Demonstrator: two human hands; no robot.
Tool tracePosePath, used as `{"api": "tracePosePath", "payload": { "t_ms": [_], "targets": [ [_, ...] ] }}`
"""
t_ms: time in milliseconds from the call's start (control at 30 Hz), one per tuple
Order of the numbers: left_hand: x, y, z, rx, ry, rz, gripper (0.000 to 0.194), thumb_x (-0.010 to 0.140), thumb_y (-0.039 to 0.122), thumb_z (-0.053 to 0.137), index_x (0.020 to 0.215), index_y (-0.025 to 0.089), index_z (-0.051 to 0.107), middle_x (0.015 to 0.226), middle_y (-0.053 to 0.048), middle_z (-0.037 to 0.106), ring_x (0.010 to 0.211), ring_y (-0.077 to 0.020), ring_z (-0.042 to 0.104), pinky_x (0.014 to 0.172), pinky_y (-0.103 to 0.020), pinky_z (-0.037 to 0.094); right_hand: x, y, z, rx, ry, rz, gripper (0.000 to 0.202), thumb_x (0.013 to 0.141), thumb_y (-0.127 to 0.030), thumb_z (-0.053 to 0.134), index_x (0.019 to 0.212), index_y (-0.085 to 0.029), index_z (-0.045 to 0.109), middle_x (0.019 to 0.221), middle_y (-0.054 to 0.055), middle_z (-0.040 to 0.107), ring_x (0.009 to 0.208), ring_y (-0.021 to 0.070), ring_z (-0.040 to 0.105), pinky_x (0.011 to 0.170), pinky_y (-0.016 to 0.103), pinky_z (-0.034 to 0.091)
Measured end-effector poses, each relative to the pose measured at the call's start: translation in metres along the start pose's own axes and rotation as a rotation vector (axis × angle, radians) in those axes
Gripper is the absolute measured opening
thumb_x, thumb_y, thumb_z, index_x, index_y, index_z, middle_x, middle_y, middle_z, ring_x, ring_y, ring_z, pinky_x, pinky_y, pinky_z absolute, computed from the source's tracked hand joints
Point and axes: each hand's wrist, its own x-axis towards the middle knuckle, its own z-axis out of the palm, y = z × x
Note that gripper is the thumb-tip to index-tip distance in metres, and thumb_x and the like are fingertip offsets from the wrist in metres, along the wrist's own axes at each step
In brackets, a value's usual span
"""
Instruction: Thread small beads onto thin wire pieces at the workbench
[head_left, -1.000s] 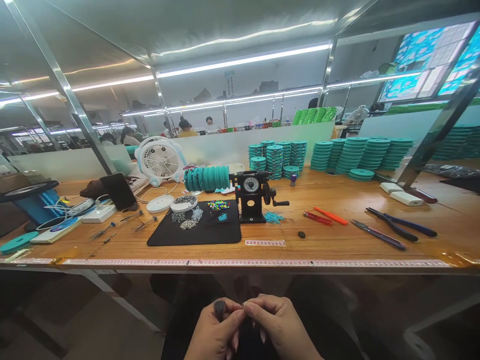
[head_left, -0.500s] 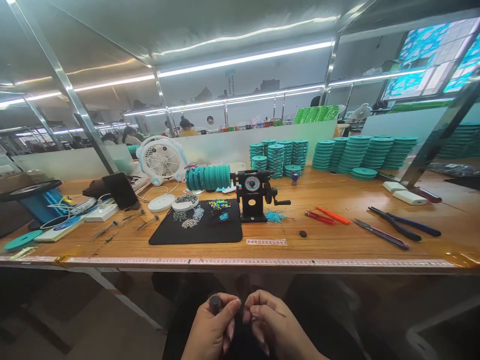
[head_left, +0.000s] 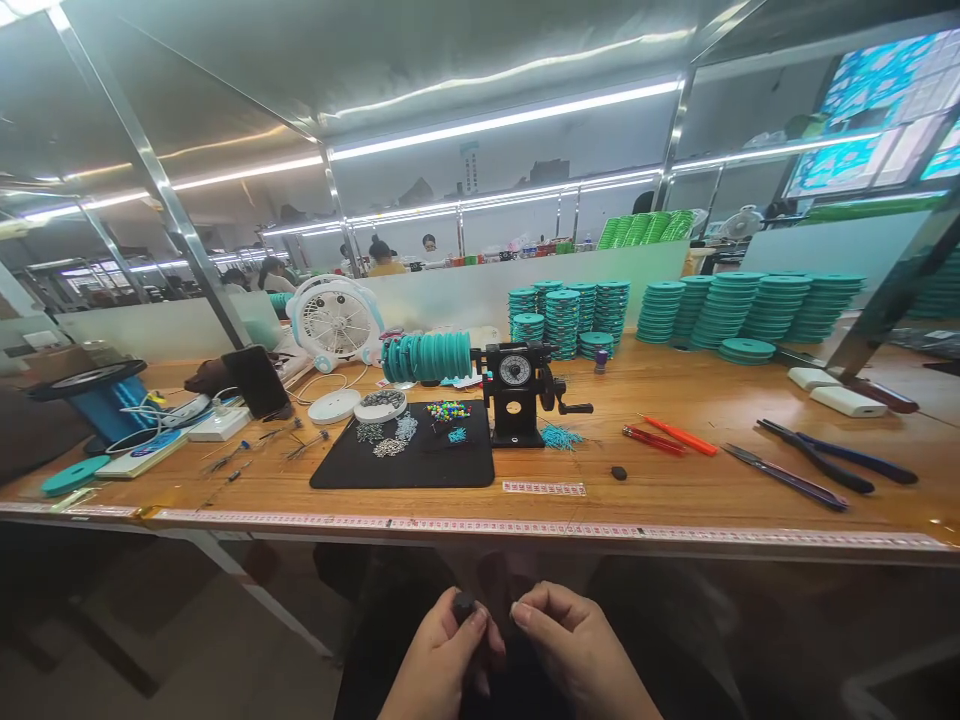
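Below the table's front edge, my left hand is closed around a small dark round piece, which shows between thumb and forefinger. To its right, my right hand has thumb and forefinger pinched together; whatever they hold is too small to make out. A gap separates the two hands. Beyond them on the table, a black hand-cranked winder with a dial carries a row of teal spools. A black mat with beads and small metal parts lies left of the winder.
Orange-handled tool, tweezers and pliers lie at the right. Stacked teal spools stand behind. A white fan, a phone and a blue wire reel are at the left. A measuring tape runs along the front edge.
The table view has shifted slightly to the right. Both hands appear farther right, and the gap between their fingertips is wider. My right hand's fingers are drawn closer into a pinch.
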Motion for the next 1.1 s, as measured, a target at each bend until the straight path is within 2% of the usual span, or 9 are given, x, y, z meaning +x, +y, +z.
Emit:
{"api": "tracePosePath", "payload": {
  "t_ms": [133,200,333,467,633,767,900,1000,1100],
  "targets": [
    [-0.001,0.005,0.003,0.108,-0.021,-0.055,0.049,0.065,0.063,0.065,0.069,0.019,0.045,0.059,0.003,0.052,0.05,-0.0094,0.044,0.045,-0.022,0.031,-0.001,-0.015,0.007,-0.175,-0.016,-0.072,0.034,0.076,-0.045,0.065,0.064,-0.014,0.068,0.062,0.003,0.061,0.064,0.0177,0.057,0.065,0.028,0.044],
    [-0.002,0.007,0.006,0.113,-0.036,-0.094,0.048,0.066,0.061,0.066,0.068,0.02,0.042,0.055,0.007,0.048,0.046,-0.0072,0.039,0.045,-0.022,0.028,0.0,-0.017,0.011,-0.188,-0.016,-0.058,0.032,0.074,-0.044,0.067,0.064,-0.013,0.067,0.063,0.001,0.058,0.058,0.0152,0.056,0.057,0.026,0.044],
    [-0.003,0.009,0.008,0.079,-0.066,-0.107,0.048,0.065,0.06,0.066,0.068,0.02,0.041,0.056,0.006,0.051,0.049,-0.0081,0.043,0.046,-0.022,0.028,0.002,-0.015,0.016,-0.161,-0.054,-0.019,0.03,0.076,-0.042,0.064,0.064,-0.015,0.06,0.053,-0.003,0.053,0.045,0.012,0.052,0.047,0.024,0.04],
    [-0.003,0.008,0.006,-0.001,-0.074,-0.087,0.047,0.064,0.057,0.069,0.068,0.02,0.041,0.056,0.006,0.05,0.052,-0.0092,0.045,0.051,-0.023,0.032,0.001,-0.017,0.016,-0.215,-0.03,-0.055,0.03,0.079,-0.043,0.06,0.064,-0.017,0.056,0.057,0.001,0.059,0.053,0.0165,0.057,0.054,0.027,0.045],
    [-0.004,0.009,0.003,0.015,-0.071,-0.035,0.037,0.074,0.052,0.063,0.073,0.019,0.046,0.057,0.005,0.051,0.055,-0.0098,0.044,0.054,-0.024,0.033,0.0,-0.024,0.013,-0.294,0.011,-0.099,0.03,0.079,-0.042,0.06,0.062,-0.017,0.059,0.061,0.002,0.061,0.063,0.0185,0.058,0.065,0.029,0.045],
    [-0.003,0.005,0.0,-0.058,-0.074,0.034,0.033,0.079,0.048,0.06,0.071,0.019,0.045,0.058,0.005,0.048,0.056,-0.0105,0.044,0.056,-0.025,0.037,0.0,-0.022,0.01,-0.211,0.0,-0.079,0.034,0.077,-0.044,0.063,0.059,-0.015,0.064,0.061,0.003,0.062,0.06,0.0157,0.055,0.062,0.028,0.044],
    [-0.002,0.002,0.0,-0.23,-0.06,0.023,0.032,0.078,0.042,0.063,0.067,0.02,0.043,0.055,0.006,0.043,0.052,-0.0096,0.042,0.053,-0.024,0.037,-0.003,-0.018,0.009,0.056,-0.183,0.021,0.034,0.074,-0.045,0.067,0.063,-0.013,0.067,0.062,0.003,0.064,0.048,0.0112,0.053,0.046,0.022,0.037],
    [-0.002,0.002,0.001,-0.302,-0.052,0.012,0.035,0.073,0.043,0.069,0.067,0.02,0.043,0.055,0.007,0.041,0.05,-0.0084,0.04,0.05,-0.023,0.037,-0.004,-0.018,0.01,0.173,-0.239,0.01,0.026,0.075,-0.037,0.069,0.067,-0.013,0.07,0.068,0.006,0.067,0.062,0.0161,0.062,0.053,0.023,0.042],
    [-0.002,0.003,0.002,-0.328,-0.019,0.008,0.036,0.072,0.043,0.07,0.07,0.02,0.043,0.055,0.008,0.041,0.05,-0.0074,0.038,0.049,-0.022,0.035,-0.004,-0.02,0.012,0.183,-0.244,-0.023,0.024,0.075,-0.033,0.069,0.065,-0.012,0.071,0.069,0.006,0.067,0.064,0.0172,0.064,0.059,0.025,0.045]
  ]
}}
